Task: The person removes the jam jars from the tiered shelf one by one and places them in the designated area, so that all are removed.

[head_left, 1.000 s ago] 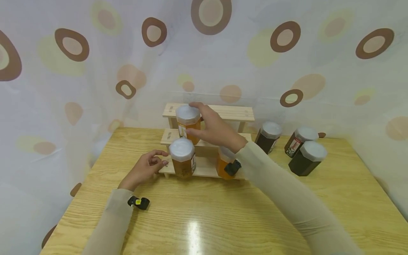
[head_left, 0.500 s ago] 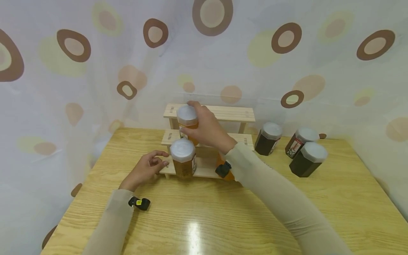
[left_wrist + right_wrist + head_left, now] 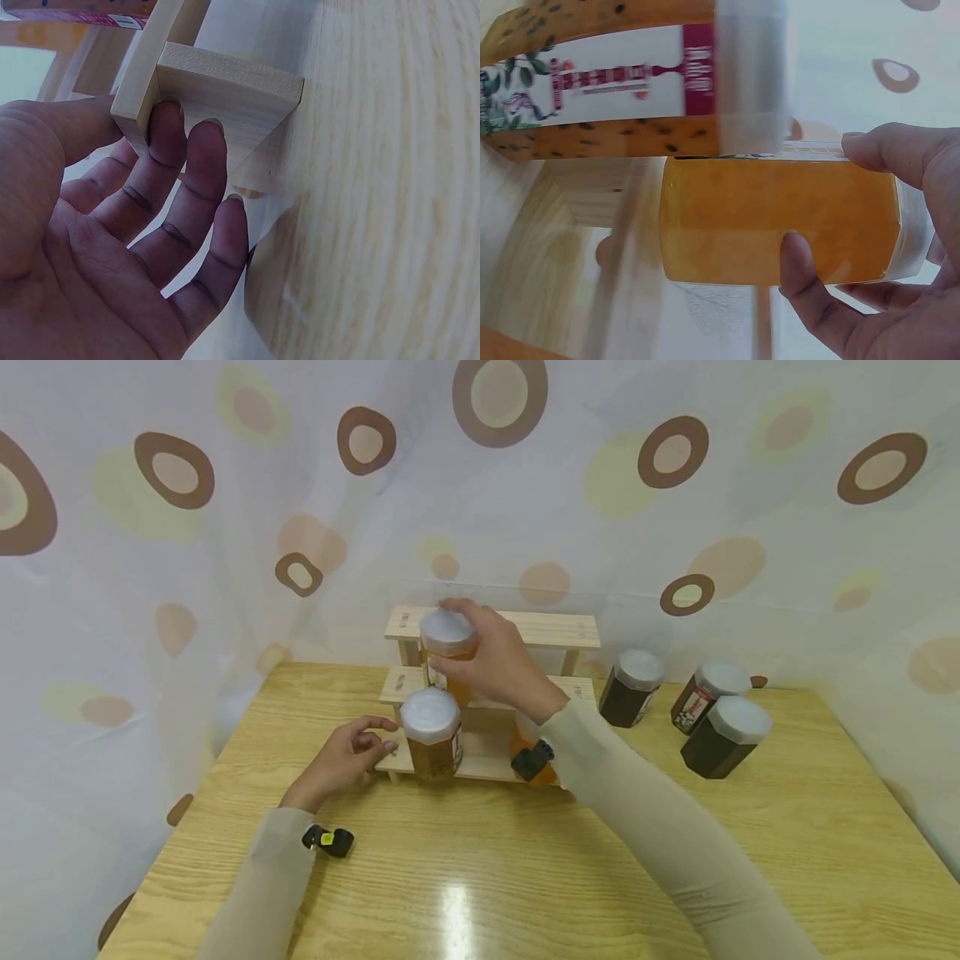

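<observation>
On a three-step wooden rack (image 3: 489, 758), my right hand (image 3: 501, 662) grips a jar of clear amber contents (image 3: 780, 221) near its pale lid (image 3: 448, 628), upright at the middle step's left end. Whether its base touches the board is hidden in the head view. A second jar (image 3: 432, 739), amber with dark specks and a printed label, stands on the lowest step in front. Behind my right wrist, another orange jar (image 3: 522, 739) is partly hidden on that step. My left hand (image 3: 339, 766) holds the left end of the lowest board (image 3: 142, 82), thumb and curled fingers around it.
Several dark jars with whitish lids stand right of the rack, such as one dark jar (image 3: 633, 689) close beside it. A patterned curtain (image 3: 495, 510) hangs directly behind. The wooden table (image 3: 390, 877) extends in front.
My right hand and the amber jar shift slightly left, then a little back to the right on the middle step. My left hand keeps its place on the rack.
</observation>
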{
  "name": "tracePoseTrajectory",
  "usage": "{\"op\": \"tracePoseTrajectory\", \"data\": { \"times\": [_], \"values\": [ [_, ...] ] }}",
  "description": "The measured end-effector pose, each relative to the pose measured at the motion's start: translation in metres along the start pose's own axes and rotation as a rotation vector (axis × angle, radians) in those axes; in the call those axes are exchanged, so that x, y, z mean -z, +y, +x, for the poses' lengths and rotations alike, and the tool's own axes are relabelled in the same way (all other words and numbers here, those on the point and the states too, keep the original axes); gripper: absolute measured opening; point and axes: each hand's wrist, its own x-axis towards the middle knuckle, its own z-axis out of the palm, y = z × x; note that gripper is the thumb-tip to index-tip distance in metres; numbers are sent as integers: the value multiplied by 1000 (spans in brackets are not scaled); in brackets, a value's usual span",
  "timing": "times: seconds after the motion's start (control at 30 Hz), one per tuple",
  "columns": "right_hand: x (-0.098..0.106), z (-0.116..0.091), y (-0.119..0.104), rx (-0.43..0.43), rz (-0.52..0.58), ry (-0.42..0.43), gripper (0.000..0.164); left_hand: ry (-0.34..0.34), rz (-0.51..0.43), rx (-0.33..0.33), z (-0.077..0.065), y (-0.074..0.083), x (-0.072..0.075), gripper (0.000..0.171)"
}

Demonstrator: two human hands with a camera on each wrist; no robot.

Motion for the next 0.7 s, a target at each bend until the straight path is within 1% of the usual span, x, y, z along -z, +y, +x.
{"op": "tracePoseTrajectory", "data": {
  "times": [0.17,0.27,0.47,0.7],
  "values": [
    [14,1,-6,40,8,40,73,5,3,2,0,0,-1,33],
    [23,2,-10,46,4,61,73,7,6,4,0,0,-1,33],
    [37,2,-14,42,16,68,70,4,14,7,-1,0,-1,33],
    [52,-2,-12,25,11,74,70,3,18,-2,-1,1,-1,33]
  ]
}}
